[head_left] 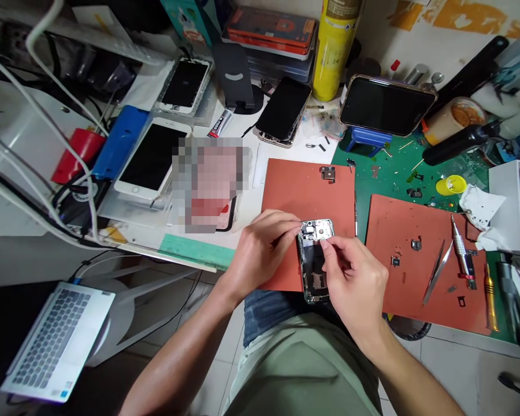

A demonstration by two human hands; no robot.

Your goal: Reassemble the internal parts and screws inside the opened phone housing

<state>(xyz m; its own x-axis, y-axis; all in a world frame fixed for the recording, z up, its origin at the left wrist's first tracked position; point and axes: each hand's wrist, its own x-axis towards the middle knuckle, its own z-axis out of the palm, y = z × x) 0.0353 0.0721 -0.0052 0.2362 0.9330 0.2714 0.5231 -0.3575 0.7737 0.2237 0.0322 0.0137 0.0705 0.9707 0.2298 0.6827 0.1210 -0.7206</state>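
Observation:
An opened phone housing [315, 280] with bare internal parts lies at the front edge of the left red-brown mat [286, 190], its lower end overhanging my lap. My left hand [262, 251] is closed, with fingertips pinching the housing's upper left edge. My right hand [357, 283] covers part of the right side. Its thumb and forefinger are pressed together over the inside, just below a silver plate [322, 232] at the top end. Whatever is between those fingertips is too small or hidden to make out. A small camera module [328, 173] rests farther up the mat.
On the right mat [385, 231] are tweezers [437, 271], a silver screwdriver [460, 242] and small parts. A gold screwdriver [490, 297] lies at its right edge. Behind stand a propped phone [387, 105] and yellow can [334, 52]. A laptop [60, 341] sits lower left.

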